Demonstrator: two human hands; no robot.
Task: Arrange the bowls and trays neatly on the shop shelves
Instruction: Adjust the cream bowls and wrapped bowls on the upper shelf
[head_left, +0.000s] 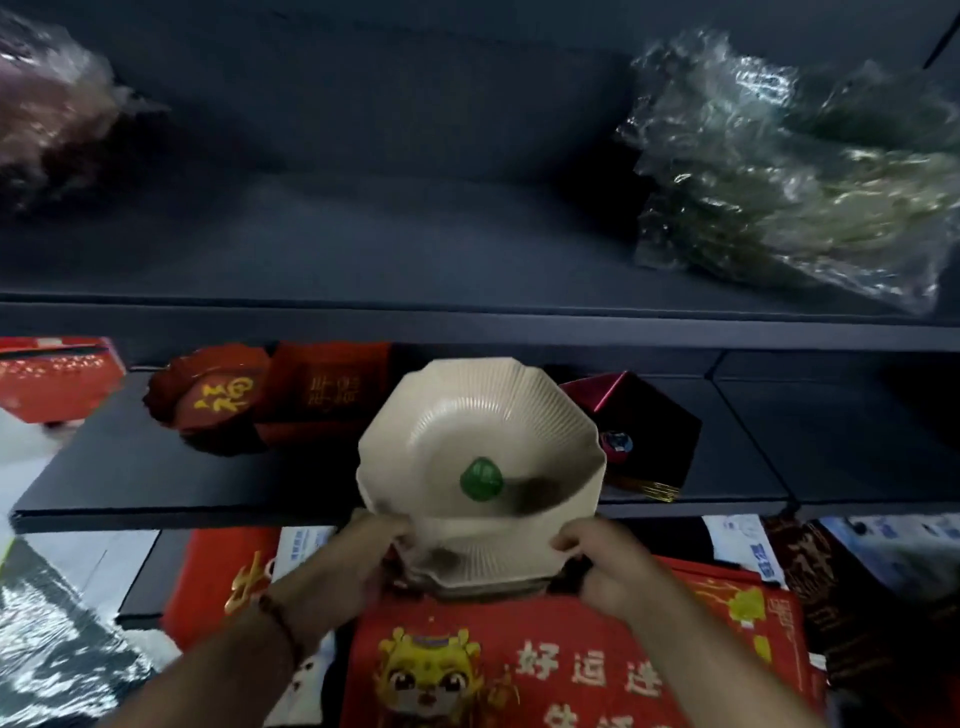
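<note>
A cream, ribbed, scalloped bowl (480, 431) with a green sticker inside is tilted up toward me at the front edge of the middle dark shelf (135, 478). More cream bowls are nested under it as a small stack (478, 577). My left hand (358, 551) grips the stack's near left rim, a bead bracelet on the wrist. My right hand (597, 558) grips the near right rim. A red scalloped tray (213, 395) with a gold character and a red square tray (324, 389) sit on the same shelf to the left.
A dark red faceted box (644, 431) stands just right of the bowl. The upper shelf (363, 244) holds a plastic-wrapped bundle (789, 176) at right and another wrapped bundle (52, 109) at left. Red festive packets (519, 670) lie on the lower shelf.
</note>
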